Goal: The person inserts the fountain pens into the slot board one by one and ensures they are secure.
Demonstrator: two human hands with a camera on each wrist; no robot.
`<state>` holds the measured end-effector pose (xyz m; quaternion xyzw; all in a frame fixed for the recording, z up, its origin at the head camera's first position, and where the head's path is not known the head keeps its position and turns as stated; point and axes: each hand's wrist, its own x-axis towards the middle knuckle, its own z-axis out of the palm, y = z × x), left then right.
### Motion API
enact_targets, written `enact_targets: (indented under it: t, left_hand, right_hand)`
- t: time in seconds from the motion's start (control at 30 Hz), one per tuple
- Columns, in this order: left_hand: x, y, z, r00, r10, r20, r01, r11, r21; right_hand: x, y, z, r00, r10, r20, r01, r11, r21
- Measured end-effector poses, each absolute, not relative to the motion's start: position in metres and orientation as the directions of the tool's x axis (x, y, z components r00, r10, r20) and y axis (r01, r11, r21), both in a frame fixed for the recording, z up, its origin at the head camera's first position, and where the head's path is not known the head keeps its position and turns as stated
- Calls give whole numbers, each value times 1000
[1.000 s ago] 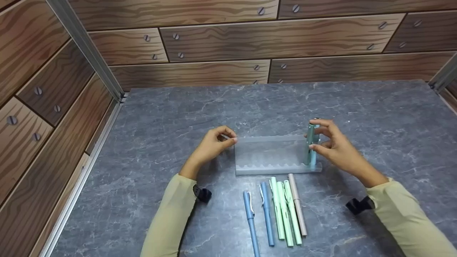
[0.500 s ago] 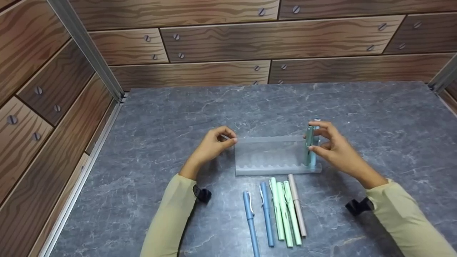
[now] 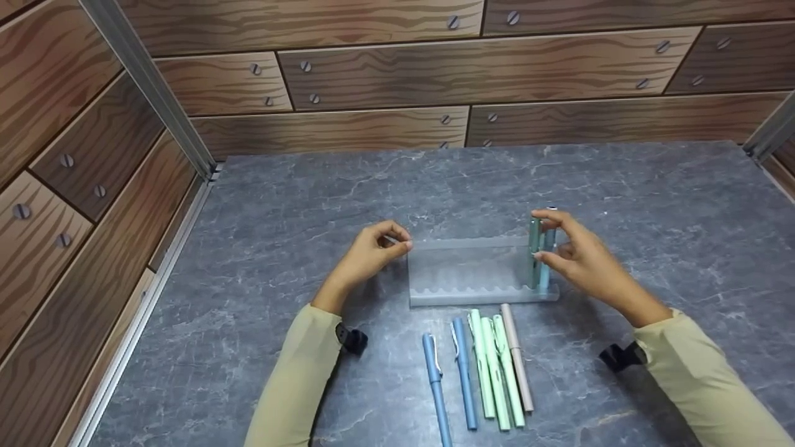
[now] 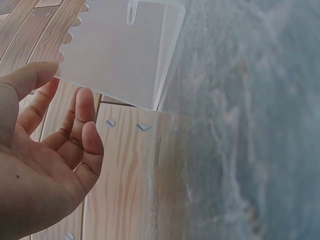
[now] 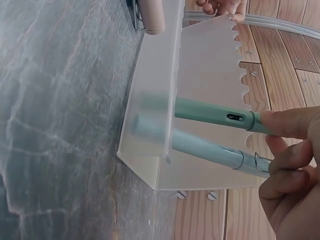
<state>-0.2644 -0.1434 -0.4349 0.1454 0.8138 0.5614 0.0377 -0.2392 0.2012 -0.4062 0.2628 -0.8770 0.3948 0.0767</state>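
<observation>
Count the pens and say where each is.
8. Two blue pens, three mint pens and a taupe pen lie before the rack; in its right end are a pale blue pen and, held by the right hand, a green pen.

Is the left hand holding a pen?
No, the left hand pinches a corner of the clear stand between thumb and finger.

Both sleeves [image 3: 293, 375] are plain pale yellow-green, and a boxy black camera [image 3: 355, 341] sits at each wrist.
</observation>
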Motion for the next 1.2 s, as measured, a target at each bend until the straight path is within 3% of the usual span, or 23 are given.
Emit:
enact_targets:
  t: [0.2,0.4,1.2]
  left_hand:
    - [-264,-144,-435,-957,274,98,192,341,920]
    - [-263,-143,-434,-958,272,89,184,346,920]
    - [-264,-144,-435,-951,292,106,204,328,923]
  right_hand:
    - [-241,200,-407,-827,-391,403,-562,584,-586]
    - [-241,199,-406,-850,-355,389,-525,630,-572]
    - [-246,204,-401,-924,-317,215,-380,695,-610]
